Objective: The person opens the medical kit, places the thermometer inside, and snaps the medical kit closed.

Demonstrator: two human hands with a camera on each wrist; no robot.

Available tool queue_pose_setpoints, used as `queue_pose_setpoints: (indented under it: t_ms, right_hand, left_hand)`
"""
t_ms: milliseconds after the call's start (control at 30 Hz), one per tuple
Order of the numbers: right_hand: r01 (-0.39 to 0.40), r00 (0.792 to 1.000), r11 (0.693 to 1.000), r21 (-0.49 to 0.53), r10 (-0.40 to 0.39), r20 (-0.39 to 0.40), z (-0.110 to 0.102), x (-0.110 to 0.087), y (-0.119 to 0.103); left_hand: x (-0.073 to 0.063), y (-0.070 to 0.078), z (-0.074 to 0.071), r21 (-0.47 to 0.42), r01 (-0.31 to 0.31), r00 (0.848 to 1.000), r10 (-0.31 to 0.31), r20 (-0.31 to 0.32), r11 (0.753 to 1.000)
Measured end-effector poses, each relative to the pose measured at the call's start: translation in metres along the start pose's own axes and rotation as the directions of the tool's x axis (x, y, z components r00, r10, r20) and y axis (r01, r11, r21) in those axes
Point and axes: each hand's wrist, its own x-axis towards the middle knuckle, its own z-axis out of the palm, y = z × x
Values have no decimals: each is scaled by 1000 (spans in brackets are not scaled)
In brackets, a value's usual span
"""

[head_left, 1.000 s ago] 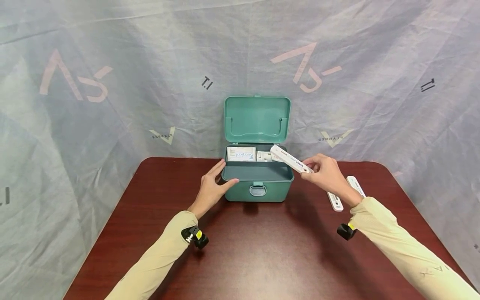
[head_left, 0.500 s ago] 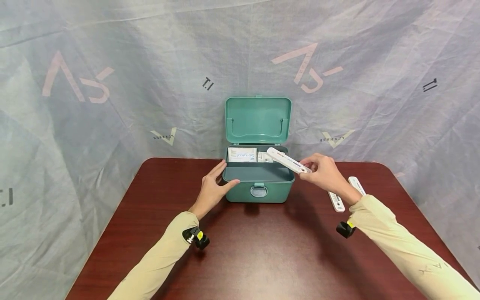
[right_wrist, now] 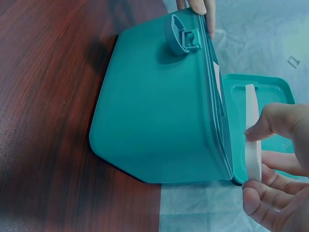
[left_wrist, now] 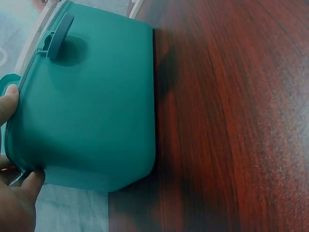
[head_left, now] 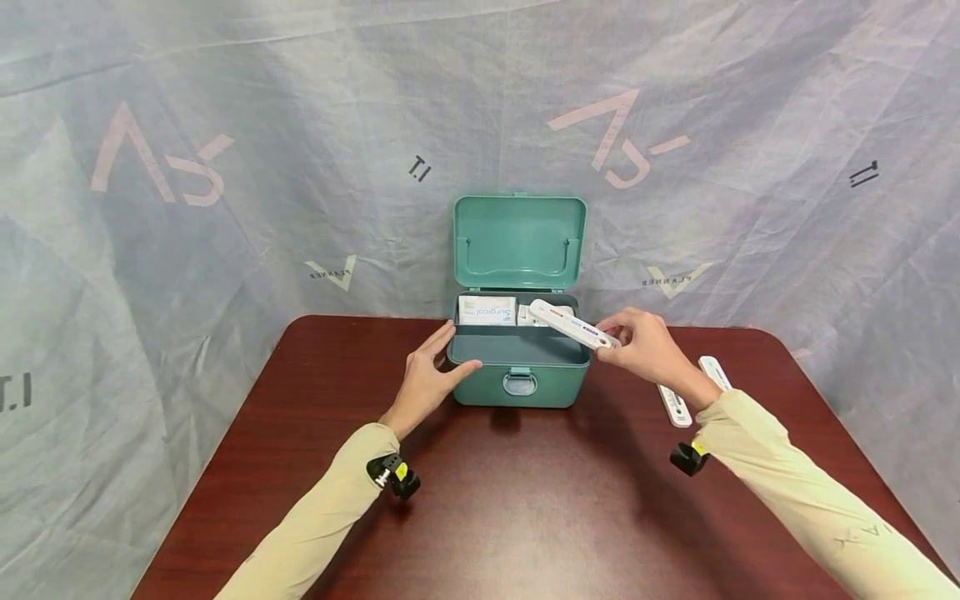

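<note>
Head view shows the right hand (head_left: 643,343) pinching one end of a white strip (head_left: 570,323) between thumb and fingers, the strip slanting above the open green box (head_left: 480,390), its far end near a packet (head_left: 487,311) marked Surgical in the rear compartment. The left hand (head_left: 426,379) spreads wide, touching the box's left rim. Two more white strips (head_left: 715,372) lie on the table (head_left: 480,517) beside the right wrist

Whole backdrop is just wrinkly grey fabric (head_left: 360,100) hung around the back and sides, printed with faded pink, cream and black lettering (head_left: 147,152). Table (head_left: 345,375) is reddish-brown woodgrain, rounded far corners, with pretty shiny glare (head_left: 510,533) toward the near side.
</note>
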Motion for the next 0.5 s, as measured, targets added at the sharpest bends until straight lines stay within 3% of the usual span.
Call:
queue_pose_setpoints:
  t_ms: [500]
  right_hand:
    - [48,999,998,-29,-47,11,5,10,2]
  left_hand:
    - [-1,-3,1,0,-2,1000,2,-1,1000]
